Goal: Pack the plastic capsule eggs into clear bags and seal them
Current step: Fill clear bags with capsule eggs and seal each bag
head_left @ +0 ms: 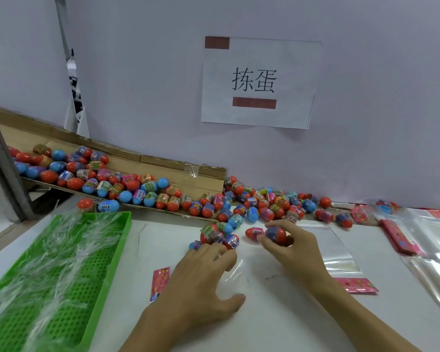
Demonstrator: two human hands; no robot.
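Note:
Several red and blue capsule eggs (252, 207) lie heaped at the back of the white table, spilling from a cardboard flap. My right hand (292, 247) grips a red and blue egg (277, 235) just above the table; a red egg (254, 233) lies right beside it. My left hand (203, 273) rests with curled fingers on a clear bag (235, 273), its fingertips against a small cluster of eggs (217, 235). A second clear bag with a pink header (341, 252) lies flat to the right.
A green perforated tray (69, 270) full of clear plastic strips fills the left. The cardboard flap (163, 163) holding more eggs slopes down from the back left. A stack of clear bags with pink headers (422, 240) sits at the right. A paper sign (259, 82) hangs on the wall.

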